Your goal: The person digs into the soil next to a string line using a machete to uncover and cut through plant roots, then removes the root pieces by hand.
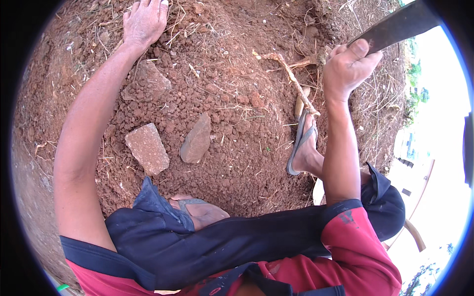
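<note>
My right hand [351,66] is closed at the upper right round a machete [402,24], whose wide dark blade slants up and out toward the right rim. Its handle is hidden in my fist. At the top left, my left hand [144,22] rests on the reddish soil [222,64] with the fingers stretched out, holding nothing; the fingertips meet the upper edge of the picture. Just left of my right wrist lies a pale bare root or branch [295,83], one end reaching down to my sandalled foot [307,140].
Two loose stones, a rough block [148,149] and a smoother grey-brown stone [196,138], lie between my arms. A soil-covered lump [147,81] sits beside my left forearm. My other sandalled foot [205,209] is below them. Dry grass and clods cover the slope.
</note>
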`<action>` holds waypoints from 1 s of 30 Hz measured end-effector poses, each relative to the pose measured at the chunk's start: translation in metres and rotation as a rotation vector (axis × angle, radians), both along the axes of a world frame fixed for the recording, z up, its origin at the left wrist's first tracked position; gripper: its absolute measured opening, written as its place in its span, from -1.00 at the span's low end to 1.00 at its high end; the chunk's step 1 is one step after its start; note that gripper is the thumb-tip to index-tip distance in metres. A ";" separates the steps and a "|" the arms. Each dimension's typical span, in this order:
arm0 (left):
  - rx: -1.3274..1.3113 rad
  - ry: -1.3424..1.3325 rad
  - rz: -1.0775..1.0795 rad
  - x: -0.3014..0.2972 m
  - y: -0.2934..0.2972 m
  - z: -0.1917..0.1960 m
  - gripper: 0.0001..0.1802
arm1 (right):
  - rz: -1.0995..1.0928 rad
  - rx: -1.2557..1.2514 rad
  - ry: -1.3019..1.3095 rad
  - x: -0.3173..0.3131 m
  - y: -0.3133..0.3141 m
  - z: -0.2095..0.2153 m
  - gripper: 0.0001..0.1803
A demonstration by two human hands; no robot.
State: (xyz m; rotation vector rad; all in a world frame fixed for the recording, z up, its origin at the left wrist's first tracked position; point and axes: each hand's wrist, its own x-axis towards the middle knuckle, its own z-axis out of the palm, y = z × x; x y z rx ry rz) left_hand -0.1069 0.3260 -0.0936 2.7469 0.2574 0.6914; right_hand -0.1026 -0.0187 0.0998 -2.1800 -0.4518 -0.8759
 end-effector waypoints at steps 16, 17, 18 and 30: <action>-0.028 -0.088 0.050 -0.014 -0.006 0.039 -0.80 | 0.153 -0.192 0.121 -0.029 0.001 0.006 -0.68; -0.011 -0.092 0.063 -0.010 -0.007 0.041 -0.79 | 0.065 -0.273 0.163 -0.036 -0.020 -0.033 -0.69; -0.014 -0.104 0.063 -0.004 -0.016 0.042 -0.79 | -0.031 -0.372 0.199 -0.042 -0.046 -0.066 -0.71; 0.047 0.020 0.063 -0.001 0.006 0.019 -0.62 | 0.028 -0.254 0.286 0.013 0.016 0.069 -0.62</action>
